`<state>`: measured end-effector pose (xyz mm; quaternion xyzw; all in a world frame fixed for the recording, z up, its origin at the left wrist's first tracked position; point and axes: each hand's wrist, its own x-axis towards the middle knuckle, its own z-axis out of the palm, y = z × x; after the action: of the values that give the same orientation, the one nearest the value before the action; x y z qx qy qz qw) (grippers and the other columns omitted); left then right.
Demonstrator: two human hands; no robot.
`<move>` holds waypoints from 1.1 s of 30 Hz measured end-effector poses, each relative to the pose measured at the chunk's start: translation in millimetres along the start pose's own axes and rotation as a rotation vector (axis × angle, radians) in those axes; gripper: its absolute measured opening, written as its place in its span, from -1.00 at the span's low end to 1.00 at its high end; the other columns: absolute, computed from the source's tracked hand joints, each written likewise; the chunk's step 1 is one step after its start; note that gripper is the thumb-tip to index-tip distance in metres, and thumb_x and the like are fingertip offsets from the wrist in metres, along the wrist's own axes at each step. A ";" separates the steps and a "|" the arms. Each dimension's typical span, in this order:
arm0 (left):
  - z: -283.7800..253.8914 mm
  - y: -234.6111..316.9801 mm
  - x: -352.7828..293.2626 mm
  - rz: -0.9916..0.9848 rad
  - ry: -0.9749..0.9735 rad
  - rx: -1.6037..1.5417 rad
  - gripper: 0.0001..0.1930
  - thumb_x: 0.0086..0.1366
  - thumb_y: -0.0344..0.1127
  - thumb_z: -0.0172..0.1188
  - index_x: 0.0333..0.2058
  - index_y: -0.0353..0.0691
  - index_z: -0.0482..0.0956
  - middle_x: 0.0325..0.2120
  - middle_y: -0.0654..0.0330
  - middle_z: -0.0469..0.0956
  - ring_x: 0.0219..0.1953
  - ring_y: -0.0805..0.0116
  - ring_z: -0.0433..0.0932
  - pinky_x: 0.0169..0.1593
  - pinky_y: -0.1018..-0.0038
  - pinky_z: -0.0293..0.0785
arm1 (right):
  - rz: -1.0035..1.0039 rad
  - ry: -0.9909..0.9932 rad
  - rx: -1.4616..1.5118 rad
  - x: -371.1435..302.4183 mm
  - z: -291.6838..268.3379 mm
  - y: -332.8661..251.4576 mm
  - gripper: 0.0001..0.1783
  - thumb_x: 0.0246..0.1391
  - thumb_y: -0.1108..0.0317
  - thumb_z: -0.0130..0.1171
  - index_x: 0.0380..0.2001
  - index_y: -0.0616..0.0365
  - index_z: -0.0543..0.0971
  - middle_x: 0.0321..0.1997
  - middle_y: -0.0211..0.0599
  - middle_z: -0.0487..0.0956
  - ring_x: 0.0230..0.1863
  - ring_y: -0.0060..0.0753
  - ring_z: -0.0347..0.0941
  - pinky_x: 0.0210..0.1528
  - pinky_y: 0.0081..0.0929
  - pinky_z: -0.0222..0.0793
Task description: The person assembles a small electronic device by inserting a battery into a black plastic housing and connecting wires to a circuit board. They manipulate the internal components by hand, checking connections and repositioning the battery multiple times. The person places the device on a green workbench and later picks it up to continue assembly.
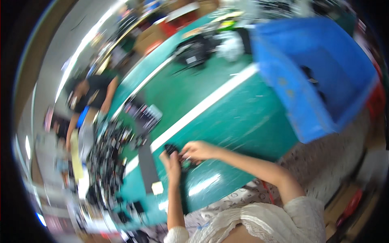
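Over the green tabletop point(259, 117), both hands meet close to its near edge. My left hand point(173, 163) is closed around a small black object point(170, 148), whose kind is too blurred to make out. Just to its right, my right hand point(199, 151) has its fingers pinched together, almost touching the left. A bit of green and dark material point(187, 164) shows below the right fingers. Whatever the right fingers grip is hidden.
A large blue bin point(279, 81) with a few dark items stands at the right. A long heap of small dark parts point(103, 162) lies left, beside a dark strip point(146, 170) and a pale yellow block point(157, 188). Black items point(194, 52) lie at the back. A co-worker point(95, 95) is at far left.
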<state>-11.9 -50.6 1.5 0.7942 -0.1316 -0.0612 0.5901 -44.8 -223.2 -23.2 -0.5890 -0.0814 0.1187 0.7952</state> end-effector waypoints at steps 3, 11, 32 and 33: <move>-4.6 -31.0 2.3 0.055 -0.033 -0.021 -0.60 0.36 -0.31 0.00 0.08 -0.16 0.07 -0.42 0.21 0.37 -0.48 0.52 0.40 -0.43 0.56 0.39 | 0.051 0.110 -0.188 1.0 9.1 -7.4 -0.76 0.16 0.29 0.11 -0.15 0.17 0.50 -0.56 -0.41 0.54 -0.66 -0.68 0.39 -0.67 -0.66 0.29; -11.6 -34.2 -13.6 0.126 -0.029 -0.188 -0.68 0.34 -0.49 -0.11 0.06 -0.20 0.33 -0.48 0.18 0.47 -0.48 0.48 0.41 -0.36 0.54 0.37 | 0.191 -0.014 -0.255 -12.8 27.7 -20.1 -0.58 0.19 0.32 0.07 0.04 0.31 0.30 -0.43 -0.35 0.49 -0.56 -0.60 0.45 -0.57 -0.69 0.34; -22.3 -15.7 -2.8 0.042 -0.170 -0.405 -0.76 0.39 -0.42 -0.06 -0.02 -0.37 0.37 -0.28 0.13 0.57 -0.26 0.55 0.53 -0.17 0.63 0.45 | -0.441 0.147 -0.846 -22.5 43.9 -30.2 -0.54 -0.11 0.31 0.37 -0.11 0.10 0.47 -0.35 -0.39 0.37 -0.40 -0.50 0.33 -0.30 -0.54 0.33; -22.2 -15.3 -2.7 0.013 -0.186 -0.439 -0.77 0.39 -0.42 -0.06 -0.04 -0.37 0.37 -0.29 0.09 0.58 -0.26 0.53 0.54 -0.18 0.62 0.47 | -0.465 0.169 -0.927 -22.1 46.8 -30.1 -0.55 -0.17 0.26 0.39 -0.15 0.06 0.51 -0.33 -0.37 0.37 -0.37 -0.42 0.34 -0.30 -0.48 0.35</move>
<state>-6.8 -25.2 -6.7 0.6370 -0.1740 -0.1575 0.7343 -75.7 -195.0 19.4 -0.8530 -0.1896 -0.1572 0.4602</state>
